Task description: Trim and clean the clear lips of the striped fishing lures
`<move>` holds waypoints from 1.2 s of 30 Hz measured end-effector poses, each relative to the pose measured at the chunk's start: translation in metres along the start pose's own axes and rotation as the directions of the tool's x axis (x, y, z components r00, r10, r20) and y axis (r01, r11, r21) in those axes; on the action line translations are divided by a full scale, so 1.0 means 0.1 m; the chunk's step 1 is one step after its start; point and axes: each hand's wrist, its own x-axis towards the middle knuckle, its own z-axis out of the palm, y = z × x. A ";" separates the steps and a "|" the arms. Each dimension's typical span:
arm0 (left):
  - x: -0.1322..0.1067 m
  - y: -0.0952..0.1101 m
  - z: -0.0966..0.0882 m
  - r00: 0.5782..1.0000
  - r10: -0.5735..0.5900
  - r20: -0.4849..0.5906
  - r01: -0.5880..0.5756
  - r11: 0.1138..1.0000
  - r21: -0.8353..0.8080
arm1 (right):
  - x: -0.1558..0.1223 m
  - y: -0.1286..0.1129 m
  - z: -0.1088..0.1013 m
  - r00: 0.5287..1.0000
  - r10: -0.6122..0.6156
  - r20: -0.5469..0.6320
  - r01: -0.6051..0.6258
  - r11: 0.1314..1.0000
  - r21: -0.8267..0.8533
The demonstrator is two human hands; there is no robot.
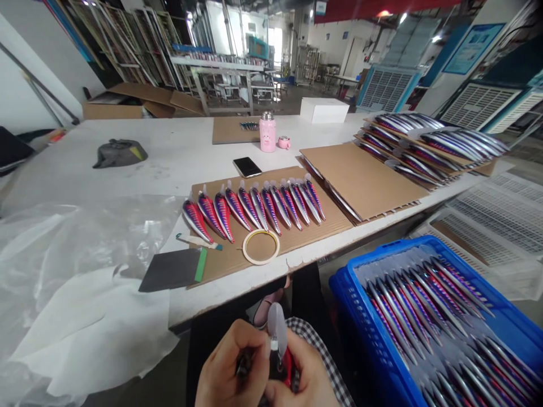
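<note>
At the bottom edge of the view, below the table's front edge, both my hands close on one red fishing lure point(283, 362) with a clear plastic lip pointing up. My left hand point(229, 370) pinches its left side, fingers curled. My right hand point(305, 379) grips it from the right, over a checked sleeve. On the table ahead, a row of several red, purple and silver lures point(254, 206) lies on a cardboard sheet point(322, 223), with a ring of tape point(261, 247) in front of them.
A blue crate point(424, 316) full of lures stands at my right. Stacked cardboard sheets point(365, 178) and trays of lures point(428, 144) fill the right of the table. A phone point(246, 167), pink bottle point(267, 131), dark sanding block point(172, 270) and plastic sheeting point(72, 265) lie to the left.
</note>
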 end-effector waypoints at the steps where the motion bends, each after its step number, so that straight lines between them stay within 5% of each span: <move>1: 0.02 -0.02 -0.01 0.999 0.013 0.039 -0.014 1.000 0.013 | 0.01 -0.03 0.01 1.000 -0.008 0.013 0.007 1.000 0.012; 7: 0.14 -0.03 -0.10 0.966 0.239 0.095 -0.256 0.936 0.242 | 0.08 -0.22 0.04 0.988 -0.145 0.061 0.139 0.986 0.093; 10: 0.16 0.00 -0.10 0.961 0.266 0.076 -0.276 0.912 0.304 | 0.09 -0.21 0.05 0.987 -0.161 0.029 0.159 0.985 0.061; 19: 0.12 -0.12 -0.03 0.988 -0.032 0.154 0.019 0.996 0.085 | 0.17 -0.03 0.03 0.996 -0.090 -0.004 0.088 0.961 0.262; 24: 0.10 -0.19 -0.03 0.985 0.073 0.157 -0.074 0.997 0.004 | 0.26 0.03 0.06 0.997 0.071 -0.033 -0.061 0.968 0.243; 29: 0.10 -0.26 -0.04 0.982 0.098 0.163 -0.096 0.995 -0.020 | 0.30 0.08 0.07 0.993 0.105 -0.056 -0.091 0.972 0.216; 36: 0.06 -0.14 -0.07 0.953 -0.226 0.200 0.280 0.909 -0.308 | 0.25 0.03 0.08 0.999 0.037 -0.011 -0.034 0.973 0.230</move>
